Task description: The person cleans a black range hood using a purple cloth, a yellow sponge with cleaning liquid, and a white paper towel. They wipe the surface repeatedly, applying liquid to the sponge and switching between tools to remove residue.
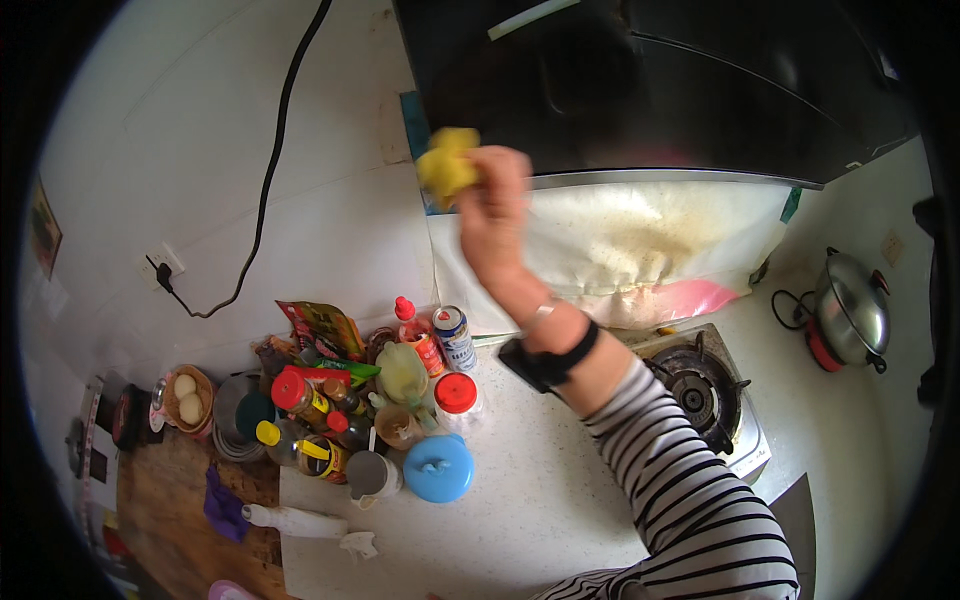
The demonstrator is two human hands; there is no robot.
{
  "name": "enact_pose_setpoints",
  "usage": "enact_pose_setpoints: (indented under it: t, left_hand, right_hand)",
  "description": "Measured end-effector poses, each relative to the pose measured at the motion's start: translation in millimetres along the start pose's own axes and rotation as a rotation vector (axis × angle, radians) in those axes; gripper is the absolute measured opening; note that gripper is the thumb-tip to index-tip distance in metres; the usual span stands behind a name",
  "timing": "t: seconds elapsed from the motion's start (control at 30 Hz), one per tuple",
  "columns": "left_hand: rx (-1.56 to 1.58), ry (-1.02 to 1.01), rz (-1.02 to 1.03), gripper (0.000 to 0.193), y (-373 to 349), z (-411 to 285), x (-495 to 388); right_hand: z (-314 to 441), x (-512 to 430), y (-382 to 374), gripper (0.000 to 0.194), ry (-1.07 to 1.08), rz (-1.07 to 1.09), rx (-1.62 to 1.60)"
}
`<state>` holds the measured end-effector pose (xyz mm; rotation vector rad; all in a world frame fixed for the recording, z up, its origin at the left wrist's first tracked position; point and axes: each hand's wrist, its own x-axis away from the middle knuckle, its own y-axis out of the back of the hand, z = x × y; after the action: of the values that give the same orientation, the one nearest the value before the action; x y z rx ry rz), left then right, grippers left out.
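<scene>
My right hand (pixel 496 199) is raised and pinches a crumpled yellow cloth (pixel 448 166), both blurred. The cloth is at the lower left corner of a black range hood (pixel 600 90), over a strip of green tape (pixel 415 124); whether it touches the hood I cannot tell. A dark band with a watch (pixel 544 364) and a bracelet (pixel 538 316) circle my right wrist. Below the hood, a stained, wrinkled sheet (pixel 570 240) covers the wall. My left hand is out of view.
A gas stove (pixel 694 401) stands right, near a lidded metal pot (pixel 855 304). Bottles, jars, a can (pixel 454 337) and a blue lidded container (pixel 439 469) crowd the counter's left. A white spray bottle (pixel 300 521) lies by a purple cloth (pixel 225 504). A black cable (pixel 277 150) hangs along the wall.
</scene>
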<state>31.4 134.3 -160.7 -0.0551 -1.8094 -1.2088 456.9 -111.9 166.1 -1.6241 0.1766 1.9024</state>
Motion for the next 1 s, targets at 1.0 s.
enact_pose_setpoints:
  t: [1.0]
  left_hand:
    - [-0.285,0.008,-0.235,0.125,-18,1,-17]
  right_hand:
    - [13,-4,25,0.035,-0.506,0.207,-0.345]
